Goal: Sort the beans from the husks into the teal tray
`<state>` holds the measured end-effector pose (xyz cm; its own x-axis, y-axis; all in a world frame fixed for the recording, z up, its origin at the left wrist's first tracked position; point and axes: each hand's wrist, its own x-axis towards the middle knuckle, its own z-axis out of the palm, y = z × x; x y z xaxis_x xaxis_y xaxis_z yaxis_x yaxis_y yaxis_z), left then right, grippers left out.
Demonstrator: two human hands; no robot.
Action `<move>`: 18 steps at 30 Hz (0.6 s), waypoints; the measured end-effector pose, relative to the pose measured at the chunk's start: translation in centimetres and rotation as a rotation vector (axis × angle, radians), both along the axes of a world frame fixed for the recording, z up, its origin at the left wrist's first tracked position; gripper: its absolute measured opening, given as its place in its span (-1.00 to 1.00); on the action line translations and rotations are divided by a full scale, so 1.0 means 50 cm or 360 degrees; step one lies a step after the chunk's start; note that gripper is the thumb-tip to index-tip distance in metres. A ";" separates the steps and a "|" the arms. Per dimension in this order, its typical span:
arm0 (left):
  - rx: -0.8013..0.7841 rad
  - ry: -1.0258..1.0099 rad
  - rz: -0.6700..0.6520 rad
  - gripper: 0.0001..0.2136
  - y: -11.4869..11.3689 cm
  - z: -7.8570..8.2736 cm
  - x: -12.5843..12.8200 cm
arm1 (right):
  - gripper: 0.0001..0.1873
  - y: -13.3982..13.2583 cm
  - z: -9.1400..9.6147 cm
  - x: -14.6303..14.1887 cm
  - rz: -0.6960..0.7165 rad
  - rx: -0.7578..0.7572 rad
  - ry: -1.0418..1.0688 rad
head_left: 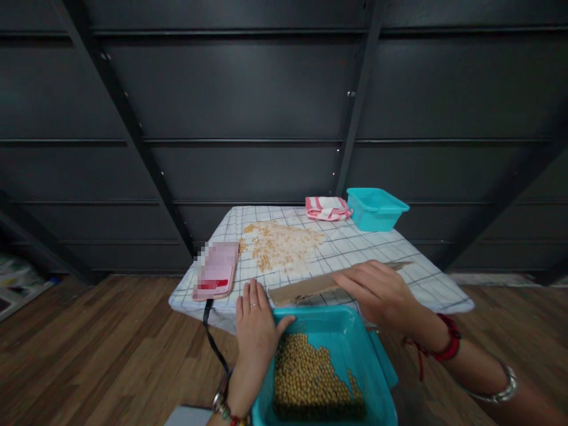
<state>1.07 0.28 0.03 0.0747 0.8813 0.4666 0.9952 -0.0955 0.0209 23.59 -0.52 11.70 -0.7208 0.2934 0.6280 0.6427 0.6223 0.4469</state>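
Note:
My right hand (377,293) is closed round a strip of brown cardboard (302,290), held on edge along the front of the table. My left hand (255,325) has its fingers stretched out at the table edge. Its thumb reaches over the left corner of a turquoise plastic bin (346,322), touching the rim. Many round, yellowish beans (310,373) that look like soybeans fill the bin's left and near part. Beyond the cardboard, a patch of split bean pieces and pale skins (284,245) lies spread on the white checked tablecloth (346,251).
A pink phone (219,266) with a black strap lies at the table's left edge. At the back are a folded pink-and-white cloth (327,208) and a second turquoise bin (377,208). A dark panelled wall (248,94) stands behind; wooden flooring (133,337) surrounds the table.

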 end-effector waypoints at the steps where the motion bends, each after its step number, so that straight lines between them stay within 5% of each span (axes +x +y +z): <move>1: 0.0002 0.0008 -0.0008 -0.16 -0.001 0.000 -0.001 | -0.72 0.003 -0.002 -0.002 -0.0004 0.0017 -0.0014; 18: 0.0065 0.0000 0.0000 -0.18 -0.006 -0.004 -0.006 | -0.61 0.022 0.008 -0.036 -0.0047 0.0051 -0.0003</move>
